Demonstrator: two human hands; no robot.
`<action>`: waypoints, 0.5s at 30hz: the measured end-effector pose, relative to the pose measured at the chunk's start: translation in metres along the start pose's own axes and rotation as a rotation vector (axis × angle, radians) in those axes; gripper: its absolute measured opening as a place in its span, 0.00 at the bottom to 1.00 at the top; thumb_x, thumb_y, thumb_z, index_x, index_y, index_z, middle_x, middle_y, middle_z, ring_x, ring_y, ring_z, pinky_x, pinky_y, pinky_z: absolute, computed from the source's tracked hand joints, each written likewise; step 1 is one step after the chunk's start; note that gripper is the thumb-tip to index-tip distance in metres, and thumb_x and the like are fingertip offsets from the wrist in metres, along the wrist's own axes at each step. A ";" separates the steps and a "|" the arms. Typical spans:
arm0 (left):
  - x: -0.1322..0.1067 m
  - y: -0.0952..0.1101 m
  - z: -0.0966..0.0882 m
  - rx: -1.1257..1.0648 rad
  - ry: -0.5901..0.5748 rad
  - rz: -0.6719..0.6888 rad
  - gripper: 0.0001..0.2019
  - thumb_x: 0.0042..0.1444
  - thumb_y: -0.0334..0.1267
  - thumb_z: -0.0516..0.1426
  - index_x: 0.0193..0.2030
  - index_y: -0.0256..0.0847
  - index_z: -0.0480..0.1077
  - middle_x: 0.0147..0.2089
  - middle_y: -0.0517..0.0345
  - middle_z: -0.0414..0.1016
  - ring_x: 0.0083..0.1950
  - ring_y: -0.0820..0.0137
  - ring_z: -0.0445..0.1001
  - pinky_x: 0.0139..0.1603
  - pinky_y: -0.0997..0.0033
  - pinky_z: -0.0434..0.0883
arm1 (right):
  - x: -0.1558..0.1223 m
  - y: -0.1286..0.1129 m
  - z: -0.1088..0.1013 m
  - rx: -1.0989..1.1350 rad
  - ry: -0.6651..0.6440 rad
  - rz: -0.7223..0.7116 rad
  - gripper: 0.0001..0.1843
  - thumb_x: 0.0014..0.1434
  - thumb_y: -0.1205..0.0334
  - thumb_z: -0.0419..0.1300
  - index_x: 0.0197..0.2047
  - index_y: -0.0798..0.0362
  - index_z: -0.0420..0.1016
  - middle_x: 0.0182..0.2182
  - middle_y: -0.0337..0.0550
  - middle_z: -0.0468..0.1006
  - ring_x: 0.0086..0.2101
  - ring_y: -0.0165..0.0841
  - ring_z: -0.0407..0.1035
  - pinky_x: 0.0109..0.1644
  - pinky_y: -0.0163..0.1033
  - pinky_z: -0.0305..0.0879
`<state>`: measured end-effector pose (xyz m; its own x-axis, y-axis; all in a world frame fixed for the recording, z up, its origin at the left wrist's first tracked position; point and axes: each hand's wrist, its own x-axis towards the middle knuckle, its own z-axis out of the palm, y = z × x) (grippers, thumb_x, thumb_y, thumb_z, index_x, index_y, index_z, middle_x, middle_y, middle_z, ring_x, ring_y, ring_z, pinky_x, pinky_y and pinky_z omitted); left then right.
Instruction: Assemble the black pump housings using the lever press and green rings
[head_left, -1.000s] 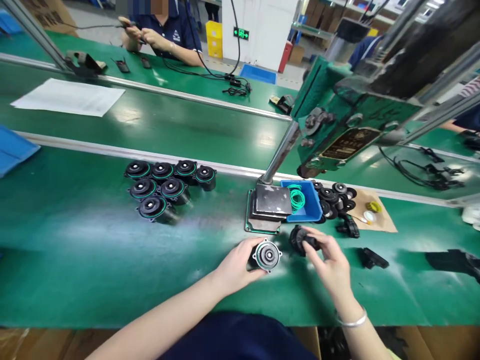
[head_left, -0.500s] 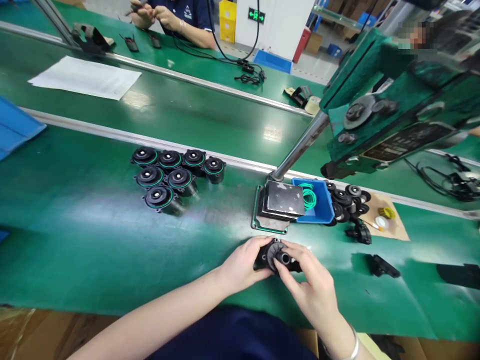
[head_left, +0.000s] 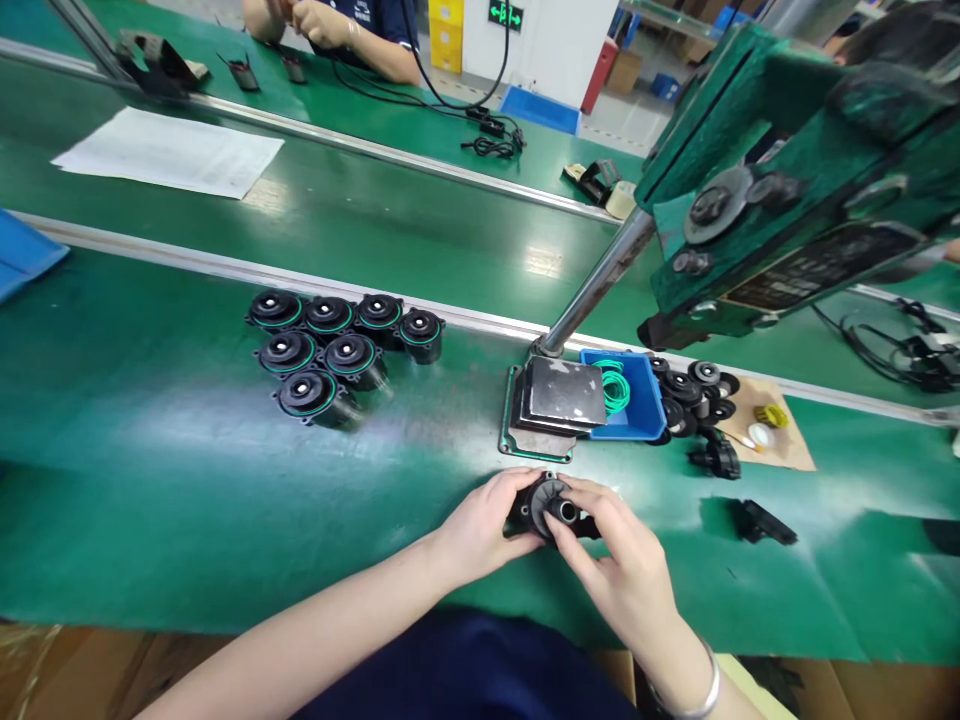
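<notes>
Close to the bench's front edge, both my hands grip a black pump housing [head_left: 541, 508] with a short round spout turned toward me. My left hand [head_left: 487, 530] is wrapped round its left side, thumb below and fingers above. On the right, my right hand [head_left: 619, 550] pinches around the spout with thumb and fingers. Just beyond them stands a press base with a metal block [head_left: 564, 392]. Beside that block, a blue bin [head_left: 637, 400] holds green rubber rings [head_left: 615, 388]. Several black round housings with green rings [head_left: 307, 393] stand grouped to the left.
The green press head [head_left: 787, 220] overhangs the right side on a steel column [head_left: 596, 280]. Several black round parts [head_left: 679, 390] lie beside cardboard [head_left: 780, 445]. A black fitting [head_left: 761, 522] rests farther right. Across the bench sits another person [head_left: 360, 45]; white paper [head_left: 169, 150] lies far left.
The view has shifted slightly, so the bench items appear a little farther left and up. My hands keep the same hold on the black pump housing.
</notes>
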<state>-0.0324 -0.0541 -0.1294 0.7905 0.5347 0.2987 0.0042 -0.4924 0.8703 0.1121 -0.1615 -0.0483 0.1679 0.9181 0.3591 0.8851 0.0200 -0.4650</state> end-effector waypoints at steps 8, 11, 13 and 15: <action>-0.001 0.000 0.000 0.001 -0.008 -0.001 0.33 0.52 0.37 0.65 0.62 0.43 0.55 0.58 0.45 0.70 0.59 0.57 0.72 0.59 0.54 0.72 | -0.002 0.004 0.002 0.003 -0.025 -0.008 0.12 0.60 0.66 0.61 0.47 0.54 0.68 0.47 0.46 0.74 0.49 0.30 0.71 0.54 0.34 0.72; 0.000 0.001 -0.002 -0.002 -0.015 0.015 0.36 0.52 0.35 0.64 0.65 0.45 0.53 0.59 0.46 0.69 0.59 0.59 0.71 0.60 0.56 0.72 | -0.003 0.006 0.002 0.001 -0.045 0.002 0.11 0.61 0.65 0.60 0.47 0.53 0.67 0.48 0.46 0.74 0.50 0.30 0.71 0.54 0.35 0.72; 0.001 0.001 -0.003 0.010 -0.027 0.073 0.35 0.54 0.33 0.63 0.65 0.47 0.53 0.60 0.46 0.68 0.60 0.59 0.70 0.60 0.57 0.72 | -0.004 0.006 0.003 0.006 -0.056 0.009 0.11 0.62 0.65 0.59 0.48 0.53 0.66 0.49 0.46 0.73 0.51 0.30 0.70 0.55 0.35 0.71; 0.002 -0.002 -0.002 0.038 -0.037 0.136 0.32 0.55 0.32 0.62 0.64 0.48 0.55 0.61 0.46 0.65 0.62 0.60 0.69 0.60 0.58 0.71 | -0.005 0.005 0.007 0.026 -0.054 0.027 0.10 0.63 0.64 0.58 0.48 0.52 0.65 0.49 0.45 0.73 0.51 0.30 0.70 0.55 0.35 0.71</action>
<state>-0.0321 -0.0510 -0.1295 0.8073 0.4359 0.3977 -0.0818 -0.5848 0.8071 0.1128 -0.1638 -0.0579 0.1671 0.9384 0.3026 0.8691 0.0048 -0.4947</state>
